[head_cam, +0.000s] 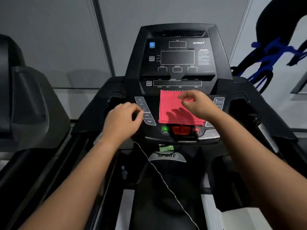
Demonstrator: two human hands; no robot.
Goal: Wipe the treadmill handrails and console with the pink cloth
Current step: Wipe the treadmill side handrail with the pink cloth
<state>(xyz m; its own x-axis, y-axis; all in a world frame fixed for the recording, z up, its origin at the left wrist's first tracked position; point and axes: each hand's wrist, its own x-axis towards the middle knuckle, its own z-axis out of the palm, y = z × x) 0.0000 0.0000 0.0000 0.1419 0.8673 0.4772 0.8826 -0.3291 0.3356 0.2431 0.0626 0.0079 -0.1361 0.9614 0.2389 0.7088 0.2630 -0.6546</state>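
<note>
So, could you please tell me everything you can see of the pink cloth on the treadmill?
The pink cloth looks like a soft woven fabric, folded into a flat, roughly square pad. It lies spread on the sloping middle of the console, between the two key panels, its lower edge just above the red stop control. The right hand hovers over its upper right part and casts a shadow on it; contact is unclear. The left hand is apart from it.

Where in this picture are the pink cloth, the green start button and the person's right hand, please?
pink cloth (171, 105): head view, on its flat folded middle.
green start button (165, 129): head view, on the button's face.
right hand (197, 103): head view, on the back of the hand, over the cloth.
</note>
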